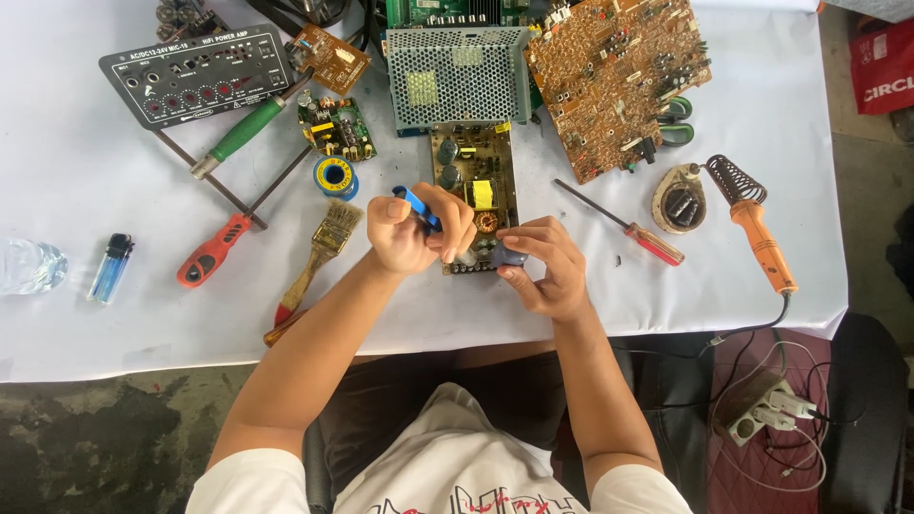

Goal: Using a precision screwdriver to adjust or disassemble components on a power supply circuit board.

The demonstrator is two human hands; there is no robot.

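At the far left, around nine o'clock, a clear bottle (29, 266) and a blue lighter (110, 267) lie on the white table cover (76, 171). Toward eleven o'clock sit a black amplifier panel (198, 74), a green-handled screwdriver (243, 133), a red-handled screwdriver (217, 249), a solder spool (335, 176) and a paintbrush (319, 257).

At the centre, the left hand (414, 233) is clenched around a blue-handled tool (417, 207), its tip hidden behind the fingers. Just to its right, the right hand (543, 266) pinches a small dark cylindrical part (507, 255) at the near edge of the open power supply board (474, 195), which lies just past both hands at twelve o'clock from them. Both hands crowd the same corner, so a slip of the tool could likely gouge the board or jab the right fingers. Too much force could tear a pad or crack the part, and the board, seemingly unclamped, may slide.

Further right, at one o'clock, a large brown circuit board (614, 81) rests beside a small red screwdriver (633, 231). At three o'clock the orange soldering iron (757, 233) lies near the table's edge; its cord (752, 333) drops to a power strip (762, 409), so a snag could drag it down, and if hot it could scorch the cover.
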